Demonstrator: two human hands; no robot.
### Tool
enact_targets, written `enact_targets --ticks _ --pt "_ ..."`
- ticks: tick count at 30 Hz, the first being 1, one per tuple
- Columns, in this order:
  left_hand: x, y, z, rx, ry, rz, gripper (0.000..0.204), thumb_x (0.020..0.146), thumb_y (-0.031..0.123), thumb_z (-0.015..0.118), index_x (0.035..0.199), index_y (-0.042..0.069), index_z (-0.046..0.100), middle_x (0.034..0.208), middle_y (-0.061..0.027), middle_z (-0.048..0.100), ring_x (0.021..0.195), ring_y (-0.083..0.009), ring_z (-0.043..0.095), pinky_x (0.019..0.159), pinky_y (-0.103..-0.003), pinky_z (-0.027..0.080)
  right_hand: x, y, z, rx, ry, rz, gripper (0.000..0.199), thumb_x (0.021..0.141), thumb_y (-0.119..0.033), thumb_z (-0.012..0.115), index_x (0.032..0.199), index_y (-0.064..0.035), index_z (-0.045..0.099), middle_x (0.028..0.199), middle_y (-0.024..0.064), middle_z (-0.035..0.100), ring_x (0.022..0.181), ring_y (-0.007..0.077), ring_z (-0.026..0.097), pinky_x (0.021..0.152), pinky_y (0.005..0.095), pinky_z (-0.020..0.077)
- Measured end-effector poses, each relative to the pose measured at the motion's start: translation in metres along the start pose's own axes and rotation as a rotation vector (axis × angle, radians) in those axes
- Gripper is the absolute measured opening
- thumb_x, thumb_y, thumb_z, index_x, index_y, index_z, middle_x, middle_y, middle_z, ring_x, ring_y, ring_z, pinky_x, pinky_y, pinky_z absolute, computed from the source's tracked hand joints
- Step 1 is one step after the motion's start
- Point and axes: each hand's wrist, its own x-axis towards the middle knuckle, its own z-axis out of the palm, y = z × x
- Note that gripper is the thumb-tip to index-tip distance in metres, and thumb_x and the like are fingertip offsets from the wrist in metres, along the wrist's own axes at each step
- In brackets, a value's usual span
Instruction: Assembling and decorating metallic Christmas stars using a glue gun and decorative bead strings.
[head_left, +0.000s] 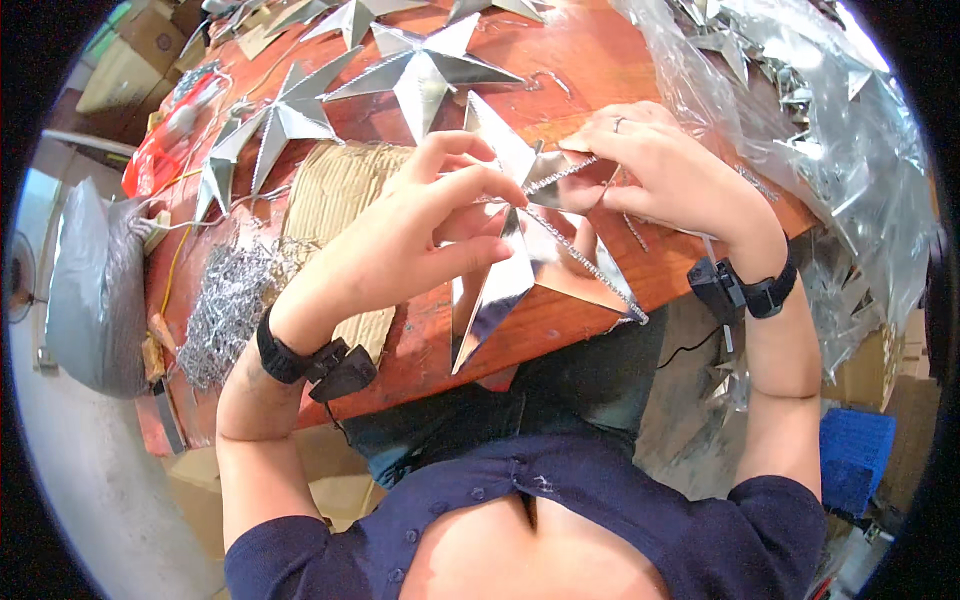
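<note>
Lowest in the frame is the person's dark blue buttoned shirt (pixel 560 500), with both forearms rising from it, each wearing a black wrist strap (pixel 320 365). Just above, at the centre, the left hand (pixel 420 225) pinches a point of a folded silver foil star (pixel 530 250) between thumb and fingers, while the right hand (pixel 660 170), a ring on one finger, grips the star's upper part and presses a strip of silver tinsel trim (pixel 590 262) along its ridge; the trim runs down toward the lower right of the star. The star hangs over the near edge of a worn red-orange wooden table (pixel 560 320). Under the left hand lies a piece of corrugated cardboard (pixel 335 190), and to its left a heap of silver tinsel trim pieces (pixel 225 305). Farther up, finished silver stars (pixel 425 65) lie in a row across the top left and centre. At the upper right, a clear plastic bag (pixel 830 150) holds more silver stars.
</note>
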Motion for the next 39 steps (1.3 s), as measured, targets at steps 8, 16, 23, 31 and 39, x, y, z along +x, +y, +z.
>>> enact_targets --ticks 8,16,23,31,39 --pt "0.009 -0.015 -0.004 -0.194 0.024 -0.067 0.027 0.096 0.027 0.056 0.111 0.005 0.063 0.109 -0.0045 0.055 0.105 -0.0143 0.052 0.089 -0.027 0.042 0.006 0.000 -0.010 0.062 -0.159 0.025 0.045 0.072 -0.022 0.074 0.112 -0.0058 0.062 0.102 0.0118 0.065 0.103 0.0286 0.058 0.096 0.0396 0.0376" --pt "0.014 -0.027 -0.017 -0.647 0.257 -0.313 0.020 0.092 0.023 0.062 0.103 0.007 0.060 0.092 0.0009 0.062 0.089 -0.0083 0.060 0.080 -0.023 0.047 0.001 -0.002 -0.011 0.059 -0.137 0.016 0.044 0.072 -0.021 0.073 0.111 -0.0052 0.062 0.103 0.0127 0.065 0.103 0.0296 0.059 0.096 0.0402 0.0381" --pt "-0.051 -0.061 -0.077 -0.510 0.934 0.102 0.015 0.085 0.000 0.066 0.099 0.004 0.060 0.096 -0.0041 0.063 0.089 -0.0119 0.060 0.080 -0.024 0.049 -0.055 0.031 -0.044 0.111 0.051 0.320 0.043 0.077 -0.008 0.062 0.119 -0.0044 0.059 0.113 0.0171 0.063 0.109 0.0324 0.057 0.099 0.0415 0.0410" --pt "-0.079 -0.064 -0.059 -0.595 0.909 -0.158 0.019 0.090 0.005 0.064 0.108 -0.002 0.064 0.097 -0.0093 0.068 0.086 -0.0155 0.067 0.076 -0.025 0.055 -0.105 0.079 -0.005 -0.168 -0.331 0.397 0.062 0.066 0.008 0.051 0.128 0.0000 0.049 0.138 0.0187 0.045 0.129 0.0353 0.040 0.110 0.0403 0.0320" --pt "-0.067 -0.016 0.004 0.322 0.379 0.050 0.015 0.077 0.005 0.071 0.091 0.003 0.066 0.079 -0.0103 0.065 0.065 -0.0202 0.064 0.060 -0.029 0.051 -0.114 0.084 -0.007 -0.123 -0.178 0.276 0.050 0.073 0.004 0.055 0.123 -0.0018 0.053 0.126 0.0197 0.056 0.119 0.0330 0.052 0.101 0.0411 0.0408"
